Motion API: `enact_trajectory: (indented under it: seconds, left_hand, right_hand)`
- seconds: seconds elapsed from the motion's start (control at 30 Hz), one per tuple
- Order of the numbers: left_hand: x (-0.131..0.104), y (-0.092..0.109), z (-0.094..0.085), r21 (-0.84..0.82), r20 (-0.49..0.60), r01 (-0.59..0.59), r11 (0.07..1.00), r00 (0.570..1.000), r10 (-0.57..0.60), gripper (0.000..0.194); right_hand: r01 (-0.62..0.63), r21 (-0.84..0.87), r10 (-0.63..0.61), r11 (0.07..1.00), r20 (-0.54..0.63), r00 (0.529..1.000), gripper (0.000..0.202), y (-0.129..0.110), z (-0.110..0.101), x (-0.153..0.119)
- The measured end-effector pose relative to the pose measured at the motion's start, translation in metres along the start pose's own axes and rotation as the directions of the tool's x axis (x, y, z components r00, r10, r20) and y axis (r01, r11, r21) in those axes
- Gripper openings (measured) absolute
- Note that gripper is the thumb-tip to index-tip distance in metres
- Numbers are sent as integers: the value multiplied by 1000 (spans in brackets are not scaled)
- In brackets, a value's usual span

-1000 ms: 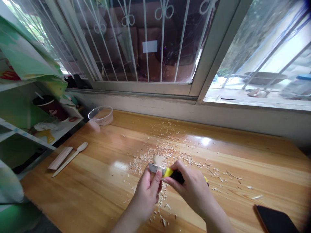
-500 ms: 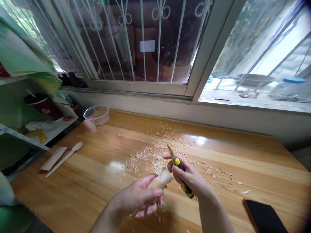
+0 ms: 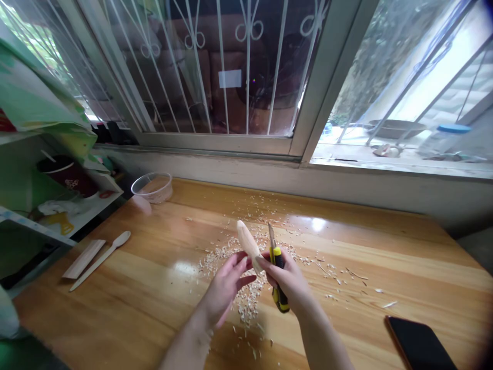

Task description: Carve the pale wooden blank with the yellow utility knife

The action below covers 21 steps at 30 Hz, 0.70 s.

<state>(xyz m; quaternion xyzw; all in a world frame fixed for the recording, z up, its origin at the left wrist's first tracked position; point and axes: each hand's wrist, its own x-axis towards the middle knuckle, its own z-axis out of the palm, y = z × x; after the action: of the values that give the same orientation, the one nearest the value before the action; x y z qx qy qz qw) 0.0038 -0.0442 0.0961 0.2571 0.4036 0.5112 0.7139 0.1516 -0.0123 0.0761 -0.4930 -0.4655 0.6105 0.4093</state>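
Note:
A pale carved wooden piece (image 3: 248, 241) points up and away, its lower end pinched by the thumb and fingers of my right hand (image 3: 287, 277). The same hand holds a yellow and black utility knife (image 3: 279, 277), blade upward, beside the wood. My left hand (image 3: 227, 288) is at the wood's left side, its fingers parted and the fingertips close to the lower end; whether they touch it is hard to tell. Wood shavings (image 3: 248, 300) lie scattered on the table under and beyond both hands.
On the wooden table (image 3: 154, 288) are a wooden spoon (image 3: 102, 259) and a flat wood strip (image 3: 83, 258) at left, a clear plastic bowl (image 3: 153, 189) at back left and a phone (image 3: 419, 341) at front right. A shelf with a dark cup (image 3: 69, 176) stands left.
The wooden piece has turned upright and passed from my left hand's grip into my right fingers. My left hand has loosened. The knife has swung more upright.

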Motion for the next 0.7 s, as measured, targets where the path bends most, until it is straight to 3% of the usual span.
enact_trajectory:
  seconds: [0.13, 0.27, 0.37, 0.43, 0.53, 0.7]
  left_hand:
    - [10, -14, 12, 2, -24, -55, 998, 998, 56, 30]
    - [11, -9, 9, 87, -65, -83, 993, 994, 89, 34]
    - [8, -7, 5, 173, -95, -71, 982, 992, 88, 34]
    - [7, -9, 5, 185, -58, -16, 983, 998, 28, 38]
    - [3, -12, 7, 201, 32, 88, 976, 995, -97, 48]
    - [-5, -7, 4, 118, 82, 271, 955, 956, -281, 52]
  right_hand:
    - [22, -31, -21, 999, 34, 999, 36, -2, 9, -4]
    - [104, -188, -72, 977, 167, 983, 30, -8, -3, -8]
    - [101, -152, -103, 983, -9, 995, 34, -11, -17, -6]
    - [84, -61, -89, 995, -78, 993, 42, -11, -22, -4]
    - [57, 13, -55, 998, -87, 995, 58, -10, -21, -1]
    - [30, 62, -21, 998, -138, 990, 56, -9, -14, 0]
